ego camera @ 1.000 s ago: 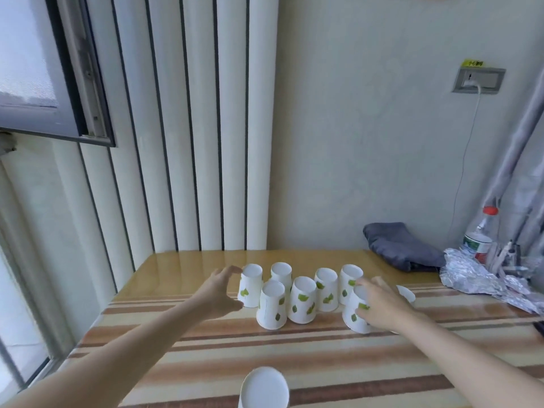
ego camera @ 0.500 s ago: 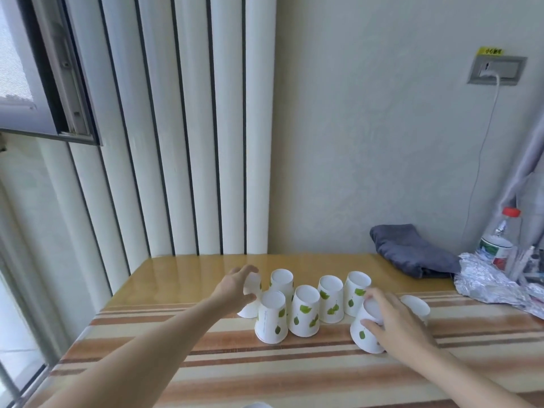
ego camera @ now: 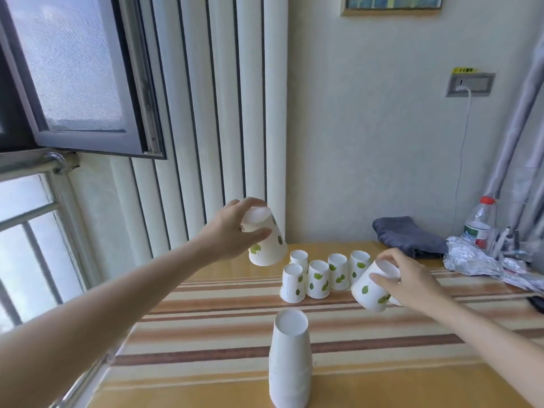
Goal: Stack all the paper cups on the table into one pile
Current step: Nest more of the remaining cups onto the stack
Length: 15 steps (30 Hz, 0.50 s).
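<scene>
The inverted pile [ego camera: 290, 360] stands at the counter's [ego camera: 382, 375] near edge, ready to be capped: left hand [ego camera: 228, 234] pinches a lifted cup [ego camera: 266, 240], right hand [ego camera: 407, 279] pinches a tilted cup [ego camera: 372, 285], five cups [ego camera: 318, 278] remaining mid-counter.

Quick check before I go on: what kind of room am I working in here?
Most likely a lived-in home room, not a lab. The striped table sits by an open window and white vertical blinds, with a framed picture on the wall and household clutter, a folded grey cloth and a water bottle.
</scene>
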Available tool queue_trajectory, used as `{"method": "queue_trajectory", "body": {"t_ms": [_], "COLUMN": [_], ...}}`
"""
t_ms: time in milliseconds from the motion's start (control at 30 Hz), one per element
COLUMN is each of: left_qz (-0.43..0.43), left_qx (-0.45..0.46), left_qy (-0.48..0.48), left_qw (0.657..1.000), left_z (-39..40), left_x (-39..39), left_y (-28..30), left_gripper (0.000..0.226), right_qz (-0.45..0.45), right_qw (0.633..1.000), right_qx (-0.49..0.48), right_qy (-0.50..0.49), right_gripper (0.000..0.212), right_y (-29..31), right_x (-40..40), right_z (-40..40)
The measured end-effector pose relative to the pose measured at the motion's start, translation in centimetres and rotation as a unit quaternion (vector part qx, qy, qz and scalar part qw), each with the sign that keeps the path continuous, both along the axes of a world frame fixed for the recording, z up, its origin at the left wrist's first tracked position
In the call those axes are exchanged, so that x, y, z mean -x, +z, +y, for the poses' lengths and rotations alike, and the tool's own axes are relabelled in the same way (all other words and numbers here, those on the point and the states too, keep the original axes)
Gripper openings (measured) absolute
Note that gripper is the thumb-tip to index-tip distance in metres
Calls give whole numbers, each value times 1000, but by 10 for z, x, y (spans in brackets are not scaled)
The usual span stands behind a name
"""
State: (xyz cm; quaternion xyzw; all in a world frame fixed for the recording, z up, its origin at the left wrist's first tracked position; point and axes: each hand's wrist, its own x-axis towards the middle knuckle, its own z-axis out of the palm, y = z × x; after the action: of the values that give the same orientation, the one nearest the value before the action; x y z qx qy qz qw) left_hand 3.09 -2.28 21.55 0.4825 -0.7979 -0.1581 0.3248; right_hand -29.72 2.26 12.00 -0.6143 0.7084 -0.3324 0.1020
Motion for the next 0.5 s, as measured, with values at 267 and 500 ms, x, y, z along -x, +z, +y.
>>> {"method": "queue_trajectory", "body": {"t_ms": [267, 500], "left_qz": [-70, -85], "left_qx": [-33, -64], "left_qy": [-97, -120], "left_qw": [992, 987], "left_z": [75, 77], "left_x": [8, 21], "left_y": [-27, -86], "left_gripper": [51, 52], "right_qz": [15, 15], "right_qw": [998, 997], "right_qx": [42, 49], "right_qy": [33, 60], "right_gripper": [30, 29], "right_y": [21, 28], "right_x": [-31, -40], "right_z": [41, 58]}}
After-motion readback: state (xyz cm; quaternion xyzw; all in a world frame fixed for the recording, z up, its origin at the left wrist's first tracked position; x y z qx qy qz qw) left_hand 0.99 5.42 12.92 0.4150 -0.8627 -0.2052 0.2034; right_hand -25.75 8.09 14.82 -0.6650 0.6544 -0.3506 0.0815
